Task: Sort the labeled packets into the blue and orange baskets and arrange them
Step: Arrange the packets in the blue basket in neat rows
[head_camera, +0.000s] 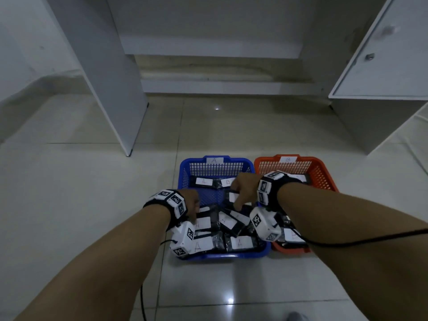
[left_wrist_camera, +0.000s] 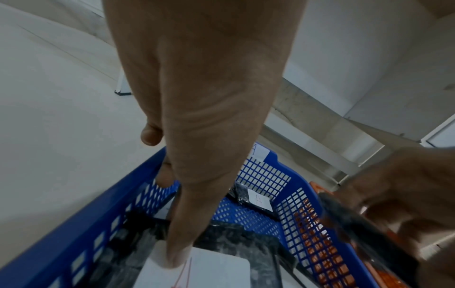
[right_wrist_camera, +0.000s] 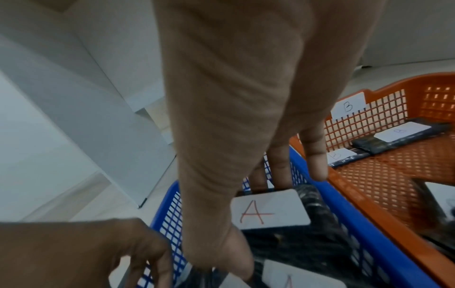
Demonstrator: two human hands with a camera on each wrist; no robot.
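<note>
The blue basket [head_camera: 222, 256] tagged A sits left of the orange basket [head_camera: 323, 166] tagged B on the floor. Several black packets with white A labels [head_camera: 240, 242] lie in the blue one. My left hand [head_camera: 193, 209] is at its left side; in the left wrist view the thumb [left_wrist_camera: 177, 253] presses on a packet's label [left_wrist_camera: 209, 272] with fingers curled over its far edge. My right hand [head_camera: 238, 195] grips an A packet [right_wrist_camera: 270, 210] between thumb and fingers near the blue basket's right wall [right_wrist_camera: 354, 220]. B packets [right_wrist_camera: 403, 132] lie in the orange basket [right_wrist_camera: 418, 83].
A white cabinet panel [head_camera: 111, 89] stands on the tiled floor at back left, and a white cabinet [head_camera: 382, 54] at back right. Black cables trail from both wrists [head_camera: 347, 242]. Bare floor lies in front of the baskets.
</note>
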